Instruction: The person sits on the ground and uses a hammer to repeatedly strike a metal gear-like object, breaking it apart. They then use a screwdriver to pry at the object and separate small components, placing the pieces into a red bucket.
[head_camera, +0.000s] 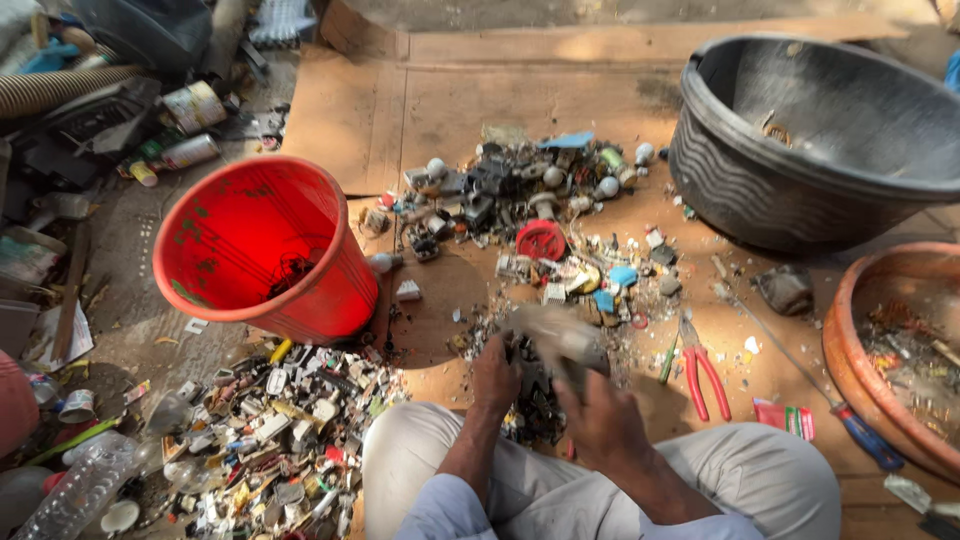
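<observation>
Sitting between the red bucket (262, 245) and black tub (830, 140), your left hand (496, 378) pinches dark scrap over your lap. Your right hand (600, 420) grips a blurred grey casing (560, 338); it looks light, stiff, brittle, so hold its edges.

Bright daylight, soft shadows, motion blur at hands, wide-angle edge warp
</observation>
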